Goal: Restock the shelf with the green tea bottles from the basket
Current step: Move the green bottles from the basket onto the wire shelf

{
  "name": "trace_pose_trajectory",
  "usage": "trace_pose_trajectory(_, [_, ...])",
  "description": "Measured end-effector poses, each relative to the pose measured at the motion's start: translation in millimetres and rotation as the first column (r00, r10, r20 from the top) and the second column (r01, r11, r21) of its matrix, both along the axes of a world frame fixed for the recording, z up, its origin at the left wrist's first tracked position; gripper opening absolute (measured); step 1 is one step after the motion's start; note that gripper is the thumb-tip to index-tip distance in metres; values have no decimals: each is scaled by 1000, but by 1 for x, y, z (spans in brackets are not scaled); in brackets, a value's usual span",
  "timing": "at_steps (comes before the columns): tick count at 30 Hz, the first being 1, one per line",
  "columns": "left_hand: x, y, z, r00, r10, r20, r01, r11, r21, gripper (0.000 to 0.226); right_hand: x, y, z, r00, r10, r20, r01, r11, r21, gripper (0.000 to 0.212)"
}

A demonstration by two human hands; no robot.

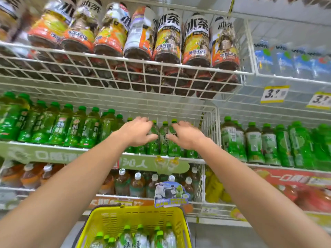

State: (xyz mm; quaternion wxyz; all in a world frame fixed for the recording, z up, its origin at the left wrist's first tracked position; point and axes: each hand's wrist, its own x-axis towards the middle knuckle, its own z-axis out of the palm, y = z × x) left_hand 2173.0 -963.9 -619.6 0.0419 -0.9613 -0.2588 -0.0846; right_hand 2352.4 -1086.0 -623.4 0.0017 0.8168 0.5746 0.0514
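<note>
I see upright green-capped green tea bottles [163, 138] on the wire shelf [208, 122], packed just past my left fingers [146, 122] and right fingers [180, 125], one between them, more bottles [139, 236] standing caps-up in the yellow basket [180, 214], well below my fingers

Green tea bottles [163, 138] on the middle wire shelf [53, 145] are being touched by the left hand [138, 131] and the right hand [186, 135], fingers outstretched. More green-capped bottles [139, 237] are being carried in the yellow basket [136, 212] below.
</note>
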Motion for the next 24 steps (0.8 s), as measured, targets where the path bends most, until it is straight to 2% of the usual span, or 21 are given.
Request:
trace_pose_trajectory(5, [-30, -22, -8, 1000, 17, 12, -17, 1000, 2, 65, -27, -22, -5, 997, 72, 28, -74, 995, 64, 70])
trace_pose_trajectory(12, [-70, -39, -25, 999, 51, 19, -51, 999, 11, 69, -63, -37, -21, 991, 131, 31, -133, 989, 65, 69])
trace_pose_trajectory(24, [-173, -17, -65, 975, 219, -38, -221, 974, -57, 64, -159, 22, -82, 934, 350, -72, -349, 937, 25, 65])
